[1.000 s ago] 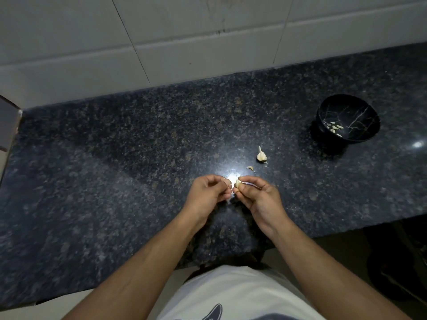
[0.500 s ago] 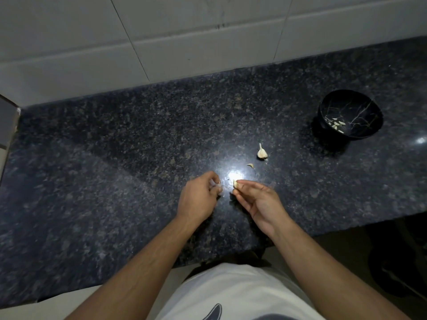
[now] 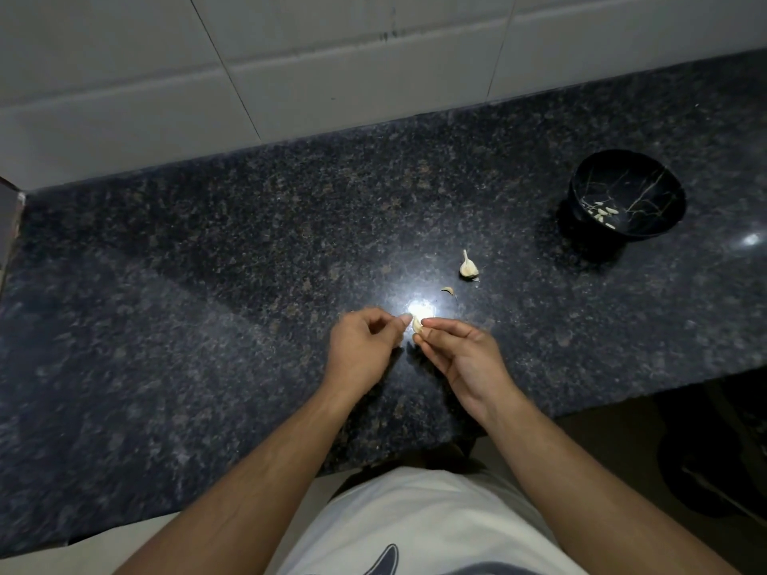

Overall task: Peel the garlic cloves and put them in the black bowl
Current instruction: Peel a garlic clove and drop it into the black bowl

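Note:
My right hand (image 3: 460,356) pinches a pale garlic clove (image 3: 416,325) between thumb and fingertips, low over the dark granite counter (image 3: 207,284). My left hand (image 3: 365,346) has its fingers curled, and its thumb and forefinger tip meet the clove's left side. A garlic bulb remnant (image 3: 468,267) with its stem up lies on the counter beyond my hands, with a small loose piece (image 3: 447,290) beside it. The black bowl (image 3: 664,197) stands at the far right and holds several peeled cloves (image 3: 604,213).
A white tiled wall (image 3: 290,68) runs along the back of the counter. The counter's front edge (image 3: 622,398) lies just below my hands, with dark floor at the lower right. A bright light reflection (image 3: 421,311) sits on the stone just past the clove.
My left hand drew away from the clove half a second ago and has come back to it. The right hand has kept hold of the clove throughout.

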